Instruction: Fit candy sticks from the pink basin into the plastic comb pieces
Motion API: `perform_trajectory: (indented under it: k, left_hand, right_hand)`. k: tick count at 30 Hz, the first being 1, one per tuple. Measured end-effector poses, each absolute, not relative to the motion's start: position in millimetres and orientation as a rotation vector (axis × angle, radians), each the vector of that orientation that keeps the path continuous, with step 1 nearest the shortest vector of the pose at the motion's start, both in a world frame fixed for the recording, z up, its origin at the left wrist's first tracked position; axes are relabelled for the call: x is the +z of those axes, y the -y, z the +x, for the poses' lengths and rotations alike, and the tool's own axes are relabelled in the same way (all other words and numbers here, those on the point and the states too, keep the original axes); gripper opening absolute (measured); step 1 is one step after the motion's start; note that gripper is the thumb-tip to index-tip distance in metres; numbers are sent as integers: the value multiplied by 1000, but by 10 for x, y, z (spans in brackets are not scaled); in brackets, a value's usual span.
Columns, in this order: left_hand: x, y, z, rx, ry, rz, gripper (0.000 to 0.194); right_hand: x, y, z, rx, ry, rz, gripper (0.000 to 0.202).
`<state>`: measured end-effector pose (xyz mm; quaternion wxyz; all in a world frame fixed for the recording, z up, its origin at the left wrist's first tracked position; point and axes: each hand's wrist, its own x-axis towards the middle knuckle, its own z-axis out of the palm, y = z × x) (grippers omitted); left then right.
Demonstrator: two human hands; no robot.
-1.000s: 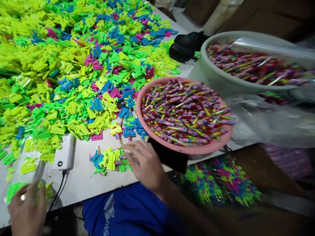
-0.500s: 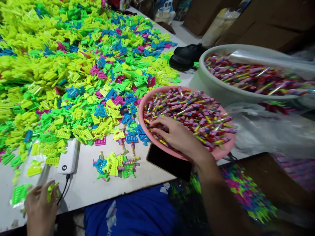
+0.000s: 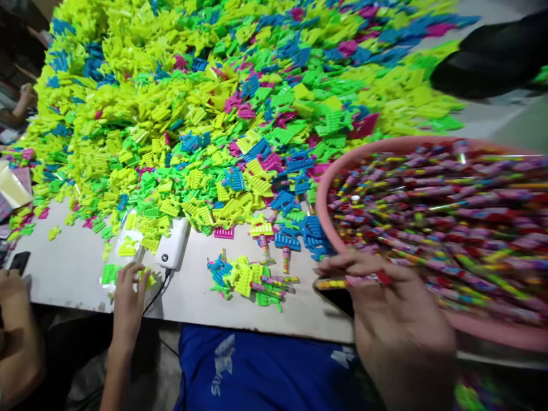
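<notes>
Now the right hand [image 3: 398, 319] is out of the pink basin [image 3: 329, 188] and hovering over its near rim, where half a second ago it was buried among the wrapped candy sticks [image 3: 449, 228] inside. It comes away with a few of them: the fingers are pinched shut on a small bunch of candy sticks [image 3: 355, 281] lying flat across the fingertips (how many, the blur does not let me count). So the pick from the basin looks done, and the bunch is on its way toward the loose parts.

Left of the basin, on the bare part of the bench [image 3: 68, 268], sits the small heap of comb-shaped plastic pieces [image 3: 244, 279] with a few candy sticks mixed in, unmoved. Further left of the basin, the left hand [image 3: 128, 285] presses fingers-down on a clear bag with green and yellow pieces [image 3: 112, 275], curled loosely over it as before, just beside the white power bank [image 3: 173, 251]. Behind all this, the big pile of neon pieces [image 3: 192, 114] covers the bench. A dark phone [image 3: 336, 297] peeks out under the right hand, against the basin.

Far left of the basin, another person's hand [image 3: 11, 285] has come into view at the bench edge.
</notes>
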<state>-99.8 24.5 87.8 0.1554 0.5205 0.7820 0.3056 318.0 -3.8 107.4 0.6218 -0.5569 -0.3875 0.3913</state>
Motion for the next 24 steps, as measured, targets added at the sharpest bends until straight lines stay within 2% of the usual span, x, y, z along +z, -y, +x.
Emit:
perform_trajectory:
  k: [6, 10, 15, 19, 24]
  left_hand:
    - [1127, -318, -519, 1330, -1999, 1056, 60]
    - [1172, -349, 201, 1268, -1651, 806, 72]
    - [1328, -239, 802, 1103, -1365, 597, 70]
    - [1477, -117, 839, 1090, -1138, 528, 59]
    - [1554, -54, 781, 1110, -1138, 633, 54]
  right_hand:
    - [1073, 178, 2584, 1345, 932, -1292, 35]
    - [1139, 181, 2276, 1406, 1266, -1160, 40]
    - [1161, 180, 2219, 1345, 1109, -1157, 29]
    - [1209, 168, 2374, 1286, 1000, -1259, 22]
    - [1358, 105, 2485, 1306, 1004, -1265, 18]
